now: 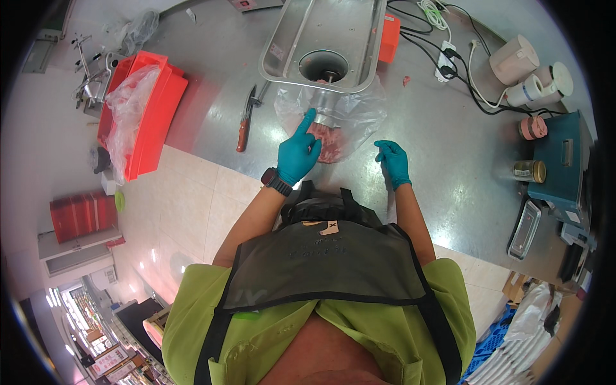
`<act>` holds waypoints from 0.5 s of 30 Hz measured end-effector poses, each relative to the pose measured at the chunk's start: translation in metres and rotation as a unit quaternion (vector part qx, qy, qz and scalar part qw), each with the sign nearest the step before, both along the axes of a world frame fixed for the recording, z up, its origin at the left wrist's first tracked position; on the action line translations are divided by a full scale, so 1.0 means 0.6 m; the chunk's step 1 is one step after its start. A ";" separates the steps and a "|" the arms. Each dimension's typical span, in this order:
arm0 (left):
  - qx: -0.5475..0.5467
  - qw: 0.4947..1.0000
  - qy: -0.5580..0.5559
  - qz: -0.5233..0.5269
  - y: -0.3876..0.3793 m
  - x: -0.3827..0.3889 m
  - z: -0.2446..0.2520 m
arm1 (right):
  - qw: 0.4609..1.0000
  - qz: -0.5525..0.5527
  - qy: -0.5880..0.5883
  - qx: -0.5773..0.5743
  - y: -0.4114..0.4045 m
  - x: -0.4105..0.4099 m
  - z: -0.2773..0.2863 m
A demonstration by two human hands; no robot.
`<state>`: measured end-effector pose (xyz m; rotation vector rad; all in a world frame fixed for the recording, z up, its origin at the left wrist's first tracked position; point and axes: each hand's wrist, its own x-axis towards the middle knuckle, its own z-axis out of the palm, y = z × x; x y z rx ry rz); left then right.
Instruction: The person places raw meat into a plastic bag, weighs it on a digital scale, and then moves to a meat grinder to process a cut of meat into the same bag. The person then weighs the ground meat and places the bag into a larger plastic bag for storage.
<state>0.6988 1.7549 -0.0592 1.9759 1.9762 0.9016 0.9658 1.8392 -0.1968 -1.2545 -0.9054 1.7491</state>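
Observation:
A steel meat grinder's tray (332,29) stands before me, with a round feed opening (323,66) near its front edge. A clear plastic bag (363,113) surrounds the grinder's outlet (327,119). Ground meat (329,144) lies in the bag below the outlet. My left hand (298,154), in a teal glove, is at the bag's left side, its index finger stretched up beside the outlet. Whether it grips the plastic is unclear. Right of the bag, my gloved right hand (393,162) is apart from it above the steel table (433,144), fingers bent, nothing visible in them.
A wooden-handled knife (244,130) lies left of the grinder. Further left stands a red plastic crate (161,115) with clear plastic in it. Cables run to a power strip (445,61) at the right, near a jar (529,171), a teal box (558,159) and a metal tray (524,231).

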 end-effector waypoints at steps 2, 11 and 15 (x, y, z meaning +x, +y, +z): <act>-0.004 1.000 -0.003 0.002 0.000 0.000 0.000 | 1.000 -0.002 -0.001 0.002 0.000 -0.001 0.000; -0.020 1.000 0.001 0.002 -0.001 -0.001 0.004 | 1.000 -0.010 0.006 -0.001 -0.001 -0.002 0.000; -0.020 1.000 -0.004 0.002 -0.001 0.000 0.004 | 1.000 -0.012 0.013 -0.005 -0.001 -0.003 0.001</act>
